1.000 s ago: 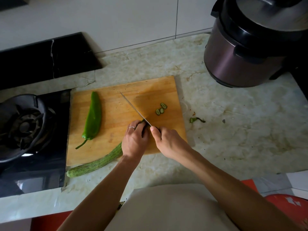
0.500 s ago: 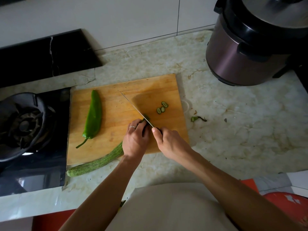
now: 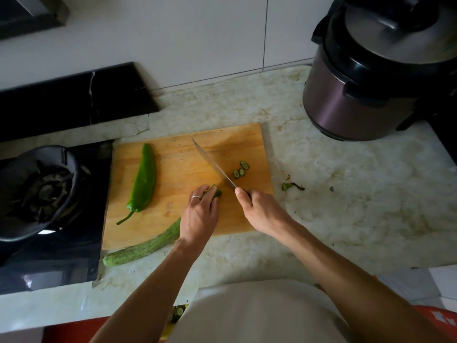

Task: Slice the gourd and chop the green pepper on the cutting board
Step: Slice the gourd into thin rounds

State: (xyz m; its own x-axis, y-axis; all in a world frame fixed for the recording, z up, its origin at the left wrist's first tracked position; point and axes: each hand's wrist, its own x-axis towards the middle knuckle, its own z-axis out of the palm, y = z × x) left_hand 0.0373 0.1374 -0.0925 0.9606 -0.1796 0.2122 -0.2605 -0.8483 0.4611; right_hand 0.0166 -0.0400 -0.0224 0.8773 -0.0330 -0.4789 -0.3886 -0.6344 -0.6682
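Three small slices (image 3: 241, 169) lie on the cutting board (image 3: 173, 174), just beyond the right hand's fingers (image 3: 243, 198) and to the right of the knife blade. The right hand (image 3: 262, 210) has its fingers curled round the handle of the knife (image 3: 214, 165), whose blade runs away from them across the board. The left hand (image 3: 199, 215) has its fingers (image 3: 197, 194) bent over the cut end of the gourd (image 3: 146, 247), holding it down just left of the blade; the gourd's far end juts past the board's near edge onto the table (image 3: 346, 194). The green pepper (image 3: 143, 181) lies whole on the board, well left of the left fingers.
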